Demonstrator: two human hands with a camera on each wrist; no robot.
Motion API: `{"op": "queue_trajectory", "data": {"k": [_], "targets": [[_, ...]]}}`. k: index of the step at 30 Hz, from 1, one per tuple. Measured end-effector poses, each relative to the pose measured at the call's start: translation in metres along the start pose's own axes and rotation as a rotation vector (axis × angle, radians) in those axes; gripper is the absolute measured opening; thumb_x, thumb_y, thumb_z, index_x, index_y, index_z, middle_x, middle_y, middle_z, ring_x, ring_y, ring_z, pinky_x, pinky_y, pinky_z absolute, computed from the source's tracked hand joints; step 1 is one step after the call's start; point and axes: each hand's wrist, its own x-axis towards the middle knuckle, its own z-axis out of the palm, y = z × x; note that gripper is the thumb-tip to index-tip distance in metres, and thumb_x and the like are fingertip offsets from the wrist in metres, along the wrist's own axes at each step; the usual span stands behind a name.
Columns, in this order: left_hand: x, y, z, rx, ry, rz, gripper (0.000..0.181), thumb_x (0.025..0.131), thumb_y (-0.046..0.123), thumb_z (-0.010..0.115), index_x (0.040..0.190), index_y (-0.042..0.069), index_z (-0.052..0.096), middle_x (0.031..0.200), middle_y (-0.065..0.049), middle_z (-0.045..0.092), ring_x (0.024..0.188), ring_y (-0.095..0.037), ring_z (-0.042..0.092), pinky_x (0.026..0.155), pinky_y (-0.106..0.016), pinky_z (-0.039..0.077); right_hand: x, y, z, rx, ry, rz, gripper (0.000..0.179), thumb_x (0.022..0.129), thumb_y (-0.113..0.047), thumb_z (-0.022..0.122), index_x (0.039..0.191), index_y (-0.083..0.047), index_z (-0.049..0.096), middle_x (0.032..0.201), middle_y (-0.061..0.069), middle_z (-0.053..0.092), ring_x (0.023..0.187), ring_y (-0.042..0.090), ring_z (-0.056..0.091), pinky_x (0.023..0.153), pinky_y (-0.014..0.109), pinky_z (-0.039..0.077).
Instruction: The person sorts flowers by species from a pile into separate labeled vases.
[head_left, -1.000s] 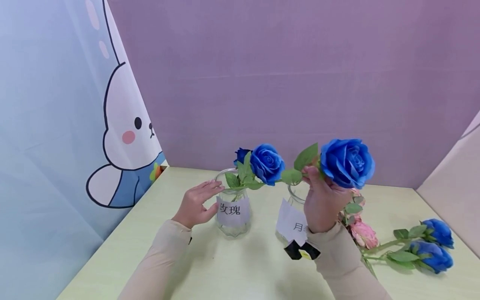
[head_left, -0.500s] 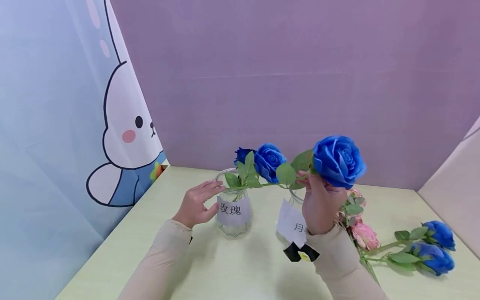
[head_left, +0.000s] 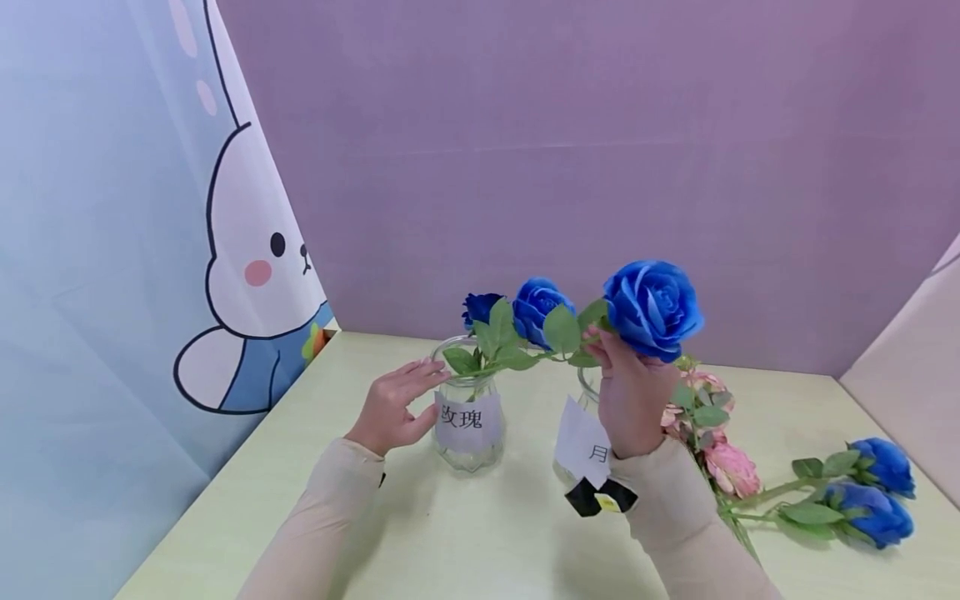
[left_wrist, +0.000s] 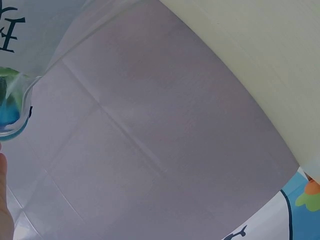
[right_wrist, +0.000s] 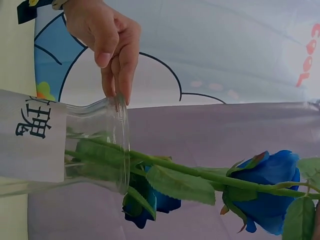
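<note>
My right hand (head_left: pixel 636 404) pinches the green stem of a large blue rose (head_left: pixel 652 308) just below its bloom. That stem slants left into the mouth of a glass jar (head_left: pixel 471 460) with a paper label (head_left: pixel 467 422). Two other blue roses, one dark (head_left: pixel 480 309) and one brighter (head_left: pixel 542 310), show at the jar's mouth. In the right wrist view, green stems (right_wrist: pixel 172 164) run through the neck of the jar. My left hand (head_left: pixel 396 406) rests its extended fingers against the jar's rim, also seen in the right wrist view; its thumb lies by the label.
Partly behind my right hand stands a second glass jar (head_left: pixel 564 477) with a tilted paper label (head_left: pixel 581 442). Pink flowers (head_left: pixel 729 468) and two more blue roses (head_left: pixel 870 510) lie on the pale table (head_left: pixel 480 542) at the right. A purple backdrop (head_left: pixel 570 167) rises behind.
My right hand and the held rose have moved left and slightly up, nearer the labelled jar. The left hand stays at the jar's rim.
</note>
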Motion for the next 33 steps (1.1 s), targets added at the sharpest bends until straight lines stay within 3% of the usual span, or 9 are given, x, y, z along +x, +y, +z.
{"op": "queue_trajectory", "data": {"k": [7,13,17,26,33], "targets": [[-0.001,-0.001,0.000,0.001,0.012,0.014,0.033,0.085,0.019,0.056,0.103,-0.003,0.072,0.102,-0.018,0.070,0.092,-0.035,0.069,0.084,-0.047,0.054,0.007,0.001,0.000,-0.017,0.028,0.152,0.025,0.087,0.014,0.054,0.111,0.006,0.057,0.085,0.014,0.066,0.073,0.022,0.069,0.071,0.029,0.059],[0.000,0.000,-0.001,0.002,0.008,0.008,0.032,0.080,0.016,0.059,0.103,-0.003,0.071,0.102,-0.019,0.070,0.092,-0.035,0.069,0.084,-0.048,0.054,0.013,0.010,-0.006,0.078,-0.160,0.174,0.014,0.091,0.010,0.053,0.102,0.004,0.059,0.089,0.013,0.065,0.083,0.021,0.069,0.079,0.028,0.057],[0.001,0.000,-0.002,0.000,0.010,0.005,0.032,0.080,0.015,0.059,0.102,-0.004,0.071,0.102,-0.019,0.070,0.092,-0.036,0.068,0.084,-0.048,0.054,0.016,0.016,-0.008,0.096,-0.232,0.156,0.006,0.093,0.003,0.055,0.095,0.003,0.060,0.092,0.012,0.066,0.087,0.021,0.068,0.085,0.030,0.055],[0.000,-0.001,-0.001,-0.003,0.027,0.014,0.036,0.089,0.023,0.053,0.101,-0.004,0.072,0.101,-0.020,0.070,0.092,-0.036,0.068,0.084,-0.048,0.054,0.014,0.026,-0.006,0.032,-0.207,0.189,0.013,0.086,-0.007,0.067,0.098,-0.002,0.064,0.090,0.009,0.069,0.086,0.019,0.068,0.083,0.028,0.056],[0.001,0.000,0.000,0.005,0.037,0.030,0.043,0.094,0.029,0.046,0.100,-0.004,0.072,0.100,-0.020,0.070,0.092,-0.036,0.069,0.083,-0.048,0.054,0.014,0.034,-0.009,0.050,-0.185,0.215,0.013,0.086,-0.006,0.068,0.097,-0.001,0.065,0.088,0.009,0.071,0.085,0.018,0.069,0.082,0.028,0.056]]}}
